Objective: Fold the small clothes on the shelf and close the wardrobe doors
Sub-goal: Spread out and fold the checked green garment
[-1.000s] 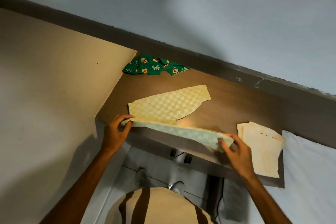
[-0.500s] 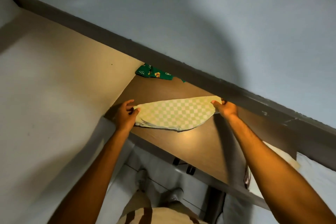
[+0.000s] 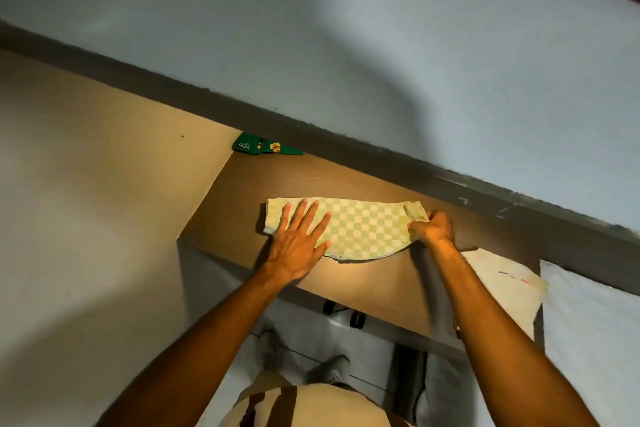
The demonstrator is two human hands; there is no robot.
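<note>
A small green-and-cream checked garment (image 3: pixel 367 229) lies folded in half on the brown wooden shelf (image 3: pixel 277 184). My left hand (image 3: pixel 298 239) presses flat on its left part with fingers spread. My right hand (image 3: pixel 433 229) pinches the garment's right end, where a small flap is turned over. A dark green printed garment (image 3: pixel 263 146) lies crumpled at the shelf's back left corner, partly hidden under the grey board above. A folded cream garment (image 3: pixel 502 284) rests at the shelf's right front.
A tan side panel (image 3: pixel 104 156) walls the shelf on the left. A grey board edge (image 3: pixel 381 149) overhangs the back of the shelf. White cloth (image 3: pixel 588 322) lies to the right. The floor and my feet (image 3: pixel 332 367) show below the shelf front.
The checked garment's front edge was lifted and folded over onto its back half. My left hand went from pinching the left end to lying flat on the cloth; my right hand still holds the right end.
</note>
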